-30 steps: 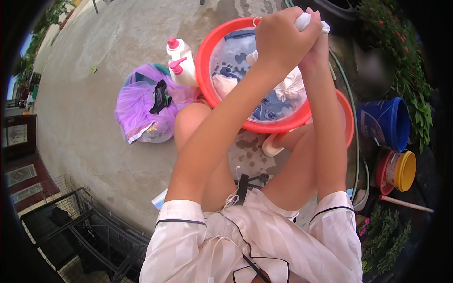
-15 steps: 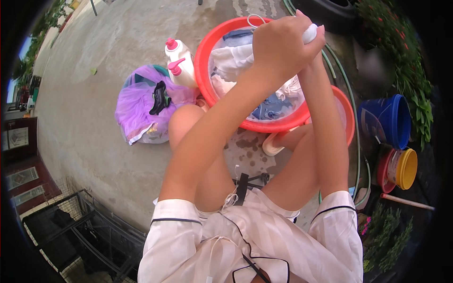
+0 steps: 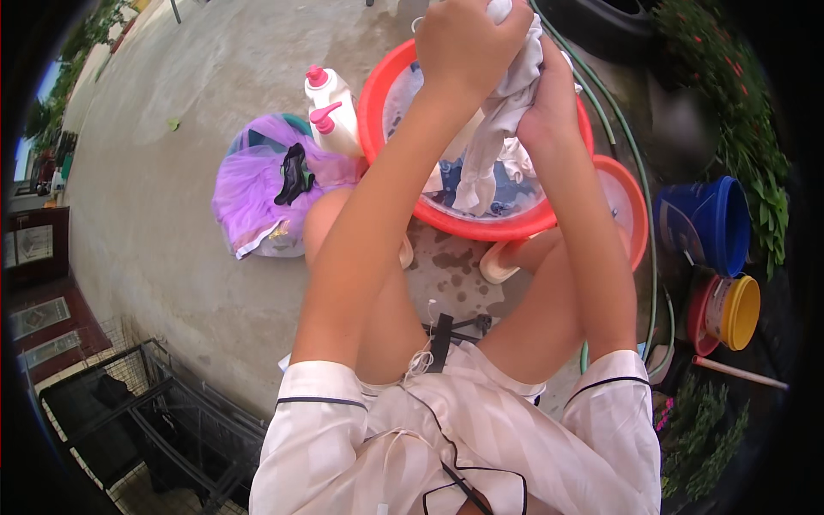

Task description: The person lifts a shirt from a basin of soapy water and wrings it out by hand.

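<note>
A wet white garment (image 3: 487,146) hangs twisted over the red basin, its lower end reaching down to the wash water. My left hand (image 3: 472,43) is closed in a fist around its upper part, with a white bunch showing past the thumb. Lower and to the right, my right hand (image 3: 554,107) holds the cloth against its palm; its fingertips are hidden behind the fabric. The large red basin (image 3: 468,230) stands between my feet and holds soapy water, blue denim and other pale clothes.
Left of the basin are a white pump bottle (image 3: 343,129) with pink tops and a tub heaped with purple tulle (image 3: 253,193). A smaller red basin (image 3: 631,202), green hose (image 3: 648,257), blue bucket (image 3: 704,223) and yellow bucket (image 3: 736,313) stand on the right.
Both hands have moved left and up in the view, and apart from each other. More of the white garment now shows, hanging down between them over the basin.
</note>
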Available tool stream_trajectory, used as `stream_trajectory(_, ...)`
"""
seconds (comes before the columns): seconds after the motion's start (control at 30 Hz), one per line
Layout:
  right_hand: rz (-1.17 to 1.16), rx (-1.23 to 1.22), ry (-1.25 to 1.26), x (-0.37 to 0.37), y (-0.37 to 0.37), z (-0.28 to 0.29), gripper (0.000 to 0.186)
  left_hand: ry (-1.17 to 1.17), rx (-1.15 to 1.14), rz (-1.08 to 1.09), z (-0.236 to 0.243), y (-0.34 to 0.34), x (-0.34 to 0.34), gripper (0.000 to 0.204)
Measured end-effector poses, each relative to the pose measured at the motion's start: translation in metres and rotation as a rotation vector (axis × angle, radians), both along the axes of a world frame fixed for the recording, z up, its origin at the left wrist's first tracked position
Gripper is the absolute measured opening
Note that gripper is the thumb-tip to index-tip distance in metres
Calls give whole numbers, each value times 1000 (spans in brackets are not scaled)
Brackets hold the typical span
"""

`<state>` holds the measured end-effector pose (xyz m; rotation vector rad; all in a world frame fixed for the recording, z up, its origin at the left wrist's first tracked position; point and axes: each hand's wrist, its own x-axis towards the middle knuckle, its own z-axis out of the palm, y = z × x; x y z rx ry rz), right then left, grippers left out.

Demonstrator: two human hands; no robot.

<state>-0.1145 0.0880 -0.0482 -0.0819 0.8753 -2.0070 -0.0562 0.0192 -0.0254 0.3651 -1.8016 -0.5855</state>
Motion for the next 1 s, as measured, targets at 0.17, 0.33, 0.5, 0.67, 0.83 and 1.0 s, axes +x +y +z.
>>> stream_trajectory(0.17,367,-311,75,-66,8,-43,24,-250,94,-82,-2,48,1,34)
stream_trajectory(0.33,-79,-97,72,-3,1,-4,25,-237,119,-49,3,25,12,33)
stream_trajectory(0.5,-4,34,253,28,5,12,23,-361,312,78,1,-28,26,19)
stream_trajectory(0.67,-44,32,75,0,2,-2,21,-273,81,-28,-5,-2,11,26)
stream_trajectory(0.83,356,-179,-42,-50,7,-28,25,-262,126,-89,-8,42,9,34)
stream_trajectory(1.0,-36,1,123,-8,1,-7,25,-321,261,60,-4,13,8,35)
